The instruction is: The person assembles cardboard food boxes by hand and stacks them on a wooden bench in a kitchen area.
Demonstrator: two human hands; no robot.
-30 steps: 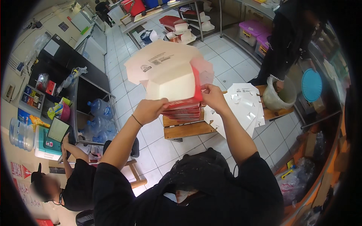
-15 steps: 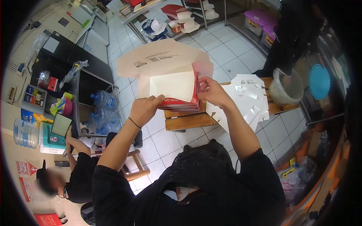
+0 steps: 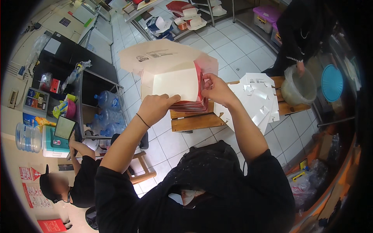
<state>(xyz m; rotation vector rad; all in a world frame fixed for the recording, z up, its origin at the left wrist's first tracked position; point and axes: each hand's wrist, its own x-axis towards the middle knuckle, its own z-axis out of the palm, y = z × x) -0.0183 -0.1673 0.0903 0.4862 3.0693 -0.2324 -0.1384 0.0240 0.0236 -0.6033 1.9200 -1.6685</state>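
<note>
In front of me a stack of nested red paper food boxes point(image 3: 190, 105) rests on a wooden bench point(image 3: 198, 123). The topmost box point(image 3: 175, 80) is open, white inside, with its wide lid flap point(image 3: 165, 52) standing up at the far side. My left hand point(image 3: 155, 108) is closed over its near wall, thumb lying along the rim. At the right near corner my right hand point(image 3: 215, 90) grips the red side wall with bent fingers; parts of those fingertips are hidden. Beside my right forearm, flat white box blanks point(image 3: 258, 101) lie overlapping on the bench.
A person at the right has a hand in a translucent bucket point(image 3: 297, 89) on the bench's end. A blue round lid point(image 3: 332, 82) is beside it. Another person holds a tablet point(image 3: 65, 127) at left, near water bottles point(image 3: 107, 112). A wooden stool point(image 3: 143, 171) stands below my left forearm.
My left hand has shifted slightly up and right along the near rim, and my right hand is a little higher. The person at the right has lowered a hand into the bucket.
</note>
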